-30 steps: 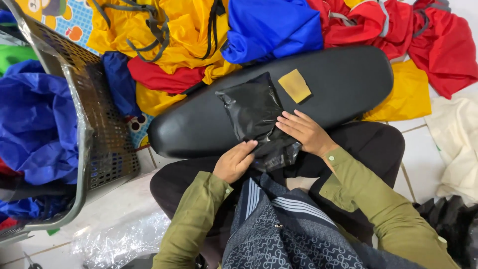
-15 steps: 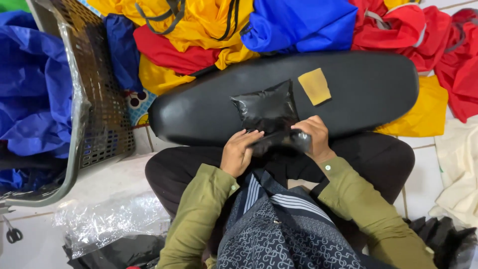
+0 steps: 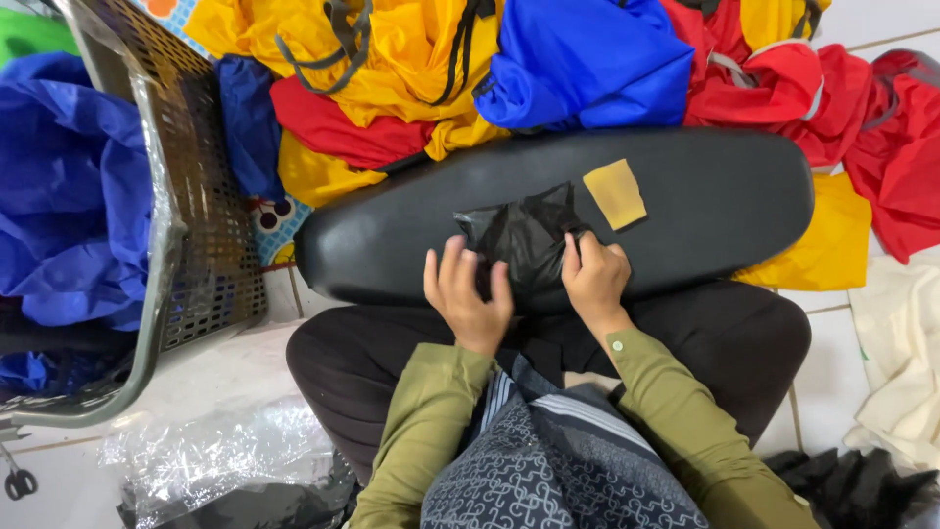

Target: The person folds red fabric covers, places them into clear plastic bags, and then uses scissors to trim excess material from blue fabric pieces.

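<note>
Pressing a black bag (image 3: 524, 245) flat on the board (image 3: 705, 211) across our lap, we spread the left hand (image 3: 468, 294) on its near edge while the right hand (image 3: 592, 279) clenches its side; folding seems in hand. Beyond lie a tan patch (image 3: 615, 193) and bright cloth (image 3: 392, 59).

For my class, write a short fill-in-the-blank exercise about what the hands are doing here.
Both hands, left hand and right hand, press on a crumpled ____ fabric piece.
The fabric lies on a long black ____.
Beside it sits a small ____ patch.

Missing words: black; cushion; yellow
</note>
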